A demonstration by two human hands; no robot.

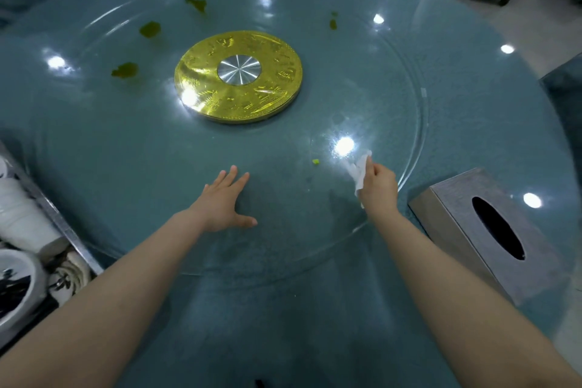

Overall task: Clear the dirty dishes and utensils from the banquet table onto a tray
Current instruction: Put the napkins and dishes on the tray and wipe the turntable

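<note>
Fingers (231, 178) of left hand (225, 205) spread flat on the glass turntable (393, 88); right hand (378, 184) pinches a crumpled tissue (359, 172), touching the glass. Table looks cleared of dishes already: bowls (19, 280) sit in the tray (63, 227) at left edge, mostly cut off. Step now looks like wiping. Next prob. the green scrap (315, 161) just beside the tissue, then green smears (126, 70) on the far side, which may need a turn of the glass. Tissue box (482, 236) near right. Utensils: none visible.

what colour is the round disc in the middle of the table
Gold disc with a silver centre, embossed pattern; head view.
</note>
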